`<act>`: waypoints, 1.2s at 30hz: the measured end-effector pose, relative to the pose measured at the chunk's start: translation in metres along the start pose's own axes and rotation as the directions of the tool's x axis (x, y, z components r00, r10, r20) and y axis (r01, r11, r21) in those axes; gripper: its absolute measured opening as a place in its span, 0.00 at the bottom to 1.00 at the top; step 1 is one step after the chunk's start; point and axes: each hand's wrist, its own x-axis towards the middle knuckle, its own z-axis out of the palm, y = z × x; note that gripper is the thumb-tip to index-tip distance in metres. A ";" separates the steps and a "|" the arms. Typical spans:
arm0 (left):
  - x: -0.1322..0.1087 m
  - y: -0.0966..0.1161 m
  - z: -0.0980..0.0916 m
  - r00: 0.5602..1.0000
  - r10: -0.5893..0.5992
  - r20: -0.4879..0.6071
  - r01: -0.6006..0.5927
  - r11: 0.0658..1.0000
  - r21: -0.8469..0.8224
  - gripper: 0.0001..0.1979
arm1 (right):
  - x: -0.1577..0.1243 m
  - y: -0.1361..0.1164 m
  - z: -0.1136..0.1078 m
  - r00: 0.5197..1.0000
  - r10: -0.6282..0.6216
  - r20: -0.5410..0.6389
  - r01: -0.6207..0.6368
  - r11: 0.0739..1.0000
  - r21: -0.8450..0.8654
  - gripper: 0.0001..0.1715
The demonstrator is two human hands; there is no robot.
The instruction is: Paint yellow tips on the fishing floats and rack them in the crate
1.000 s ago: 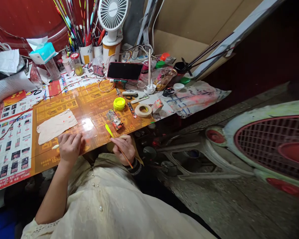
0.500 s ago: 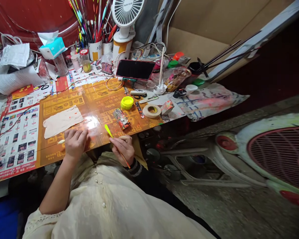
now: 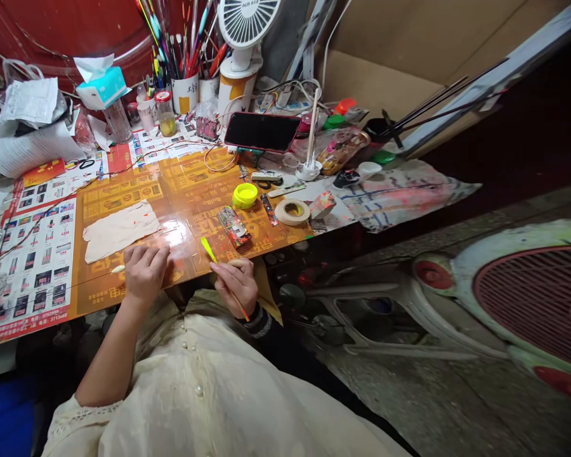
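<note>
Right hand (image 3: 235, 287) grips a neon-yellow-tipped stick (image 3: 209, 250) over Chinese-printed board (image 3: 181, 181)

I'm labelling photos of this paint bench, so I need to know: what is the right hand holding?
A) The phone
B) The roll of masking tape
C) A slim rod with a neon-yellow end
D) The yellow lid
C. The right hand pinches a slim rod with a neon-yellow end between its fingers, above the table edge.

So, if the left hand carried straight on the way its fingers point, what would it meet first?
The left hand would probably meet the pale creased sheet first. It lies on the glossy orange board just ahead of the fingertips, though depth is unclear and they may already touch its edge.
</note>
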 end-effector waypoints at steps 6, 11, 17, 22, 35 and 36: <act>-0.001 0.000 0.000 1.000 0.006 -0.012 -0.006 1.000 0.016 0.10 | 0.001 -0.002 0.001 0.999 -0.010 -0.052 0.013 0.999 0.044 0.27; -0.002 0.000 0.001 1.000 0.002 -0.015 -0.002 1.000 0.000 0.10 | -0.001 -0.001 0.001 0.998 -0.010 -0.059 0.012 0.999 0.041 0.26; -0.004 0.001 0.001 0.999 -0.037 0.018 0.038 0.999 -0.036 0.11 | 0.002 -0.011 0.002 0.997 -0.066 -0.046 0.070 0.992 0.107 0.29; -0.003 0.001 0.000 1.000 -0.005 -0.008 0.005 1.000 -0.014 0.09 | 0.002 -0.017 0.007 0.997 -0.076 -0.014 0.077 0.993 0.088 0.28; -0.004 0.001 0.001 1.000 -0.012 0.000 0.012 1.000 -0.025 0.10 | 0.004 -0.020 0.009 0.998 -0.055 0.041 0.054 0.998 0.011 0.25; -0.005 0.000 0.001 1.000 -0.019 0.007 0.019 0.999 -0.033 0.10 | 0.004 -0.020 0.009 0.998 -0.056 0.040 0.055 0.998 0.014 0.26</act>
